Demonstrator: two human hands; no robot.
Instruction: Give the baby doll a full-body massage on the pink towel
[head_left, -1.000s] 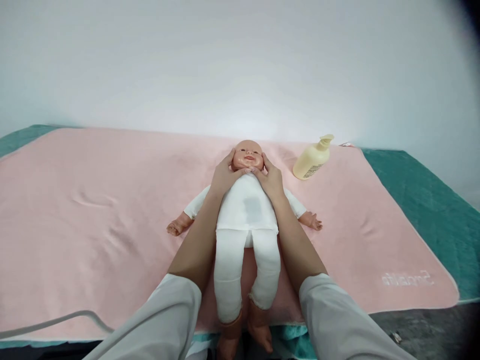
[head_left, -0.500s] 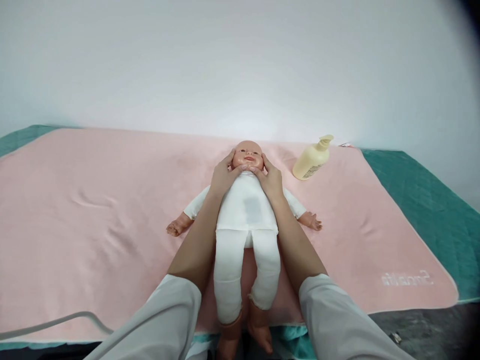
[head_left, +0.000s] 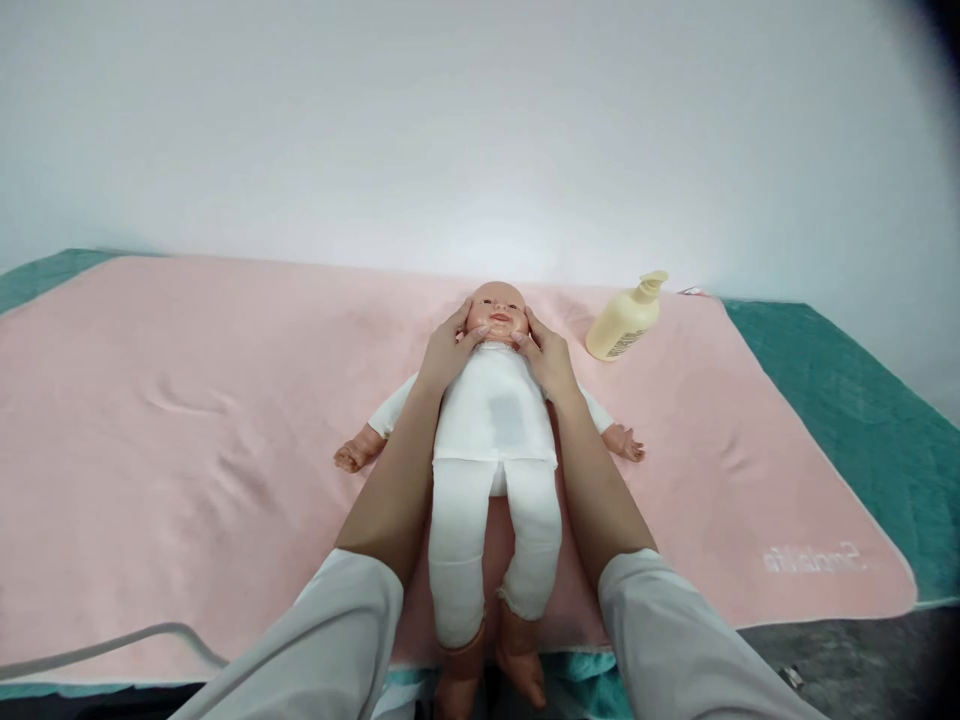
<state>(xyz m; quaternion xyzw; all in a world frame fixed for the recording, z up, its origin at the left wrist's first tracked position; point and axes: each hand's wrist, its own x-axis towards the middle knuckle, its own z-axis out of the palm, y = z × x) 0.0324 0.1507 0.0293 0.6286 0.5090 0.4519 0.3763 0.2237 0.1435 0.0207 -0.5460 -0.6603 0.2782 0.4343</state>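
Note:
A baby doll [head_left: 495,400] in white cloth lies on its back, its head at the far end and its feet over the near edge. My left hand [head_left: 448,347] cups the left side of its head, thumb on the chin and jaw. On the other side, my right hand [head_left: 549,355] holds the cheek and jaw, its thumb along the jawline. The fingertips of both hands lie by the doll's ears, partly hidden behind the head. My forearms run along either side of the doll's body, across its arms.
A yellow pump bottle [head_left: 621,322] stands right of the doll's head. Under everything is a pink mat [head_left: 187,480] over a green quilted cover [head_left: 862,420]. A white wall [head_left: 450,130] rises behind. A grey tube [head_left: 142,634] crosses the near left corner.
My thumbs have moved apart along the doll's jaw, away from the middle of the chin. The right hand and forearm have shifted slightly rightward. The doll and bottle look almost unmoved.

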